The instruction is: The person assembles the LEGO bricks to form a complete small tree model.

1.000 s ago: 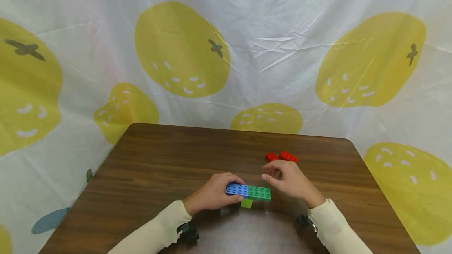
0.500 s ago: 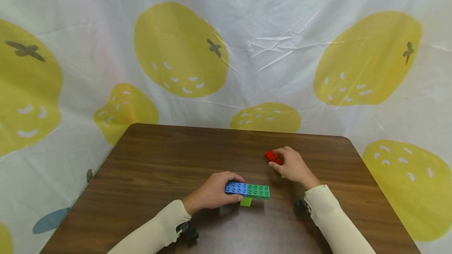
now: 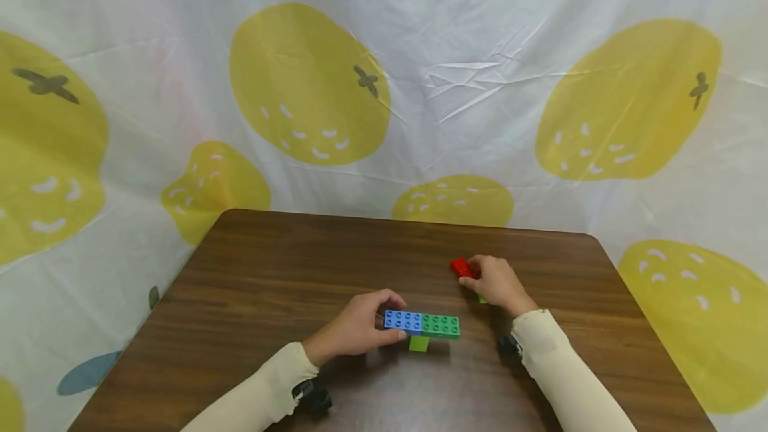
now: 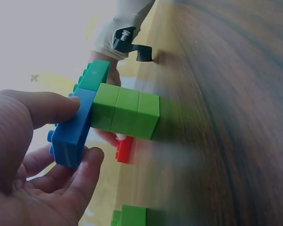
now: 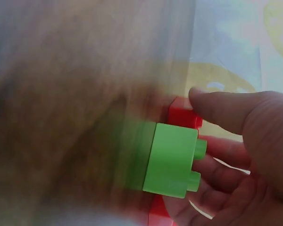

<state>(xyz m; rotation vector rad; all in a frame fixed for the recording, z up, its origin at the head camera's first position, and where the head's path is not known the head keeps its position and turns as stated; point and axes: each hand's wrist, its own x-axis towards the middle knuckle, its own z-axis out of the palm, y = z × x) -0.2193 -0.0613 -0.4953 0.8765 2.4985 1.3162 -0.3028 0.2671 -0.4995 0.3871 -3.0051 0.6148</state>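
Note:
In the head view a blue brick [image 3: 403, 321] and a green brick [image 3: 441, 326] lie end to end, flush, on top of a light green stack [image 3: 419, 343]. My left hand [image 3: 354, 325] is around the blue brick's left end, fingers spread behind it and thumb at its front, with a gap showing. In the left wrist view the thumb overlaps the blue brick [image 4: 70, 127]. Farther right, my right hand [image 3: 499, 283] pinches a red brick [image 3: 462, 268]. In the right wrist view a light green brick [image 5: 172, 160] stands before the red brick [image 5: 183, 111] and hides its middle.
Another light green brick [image 4: 133, 215] stands at the bottom of the left wrist view. Everything sits on a brown wooden table [image 3: 300, 252]. A white curtain [image 3: 444, 85] with yellow fruit prints hangs behind its back edge.
My right hand has moved away from beside the green brick to the red bricks farther back and taken hold there. My left fingers have loosened and drawn slightly left off the blue brick.

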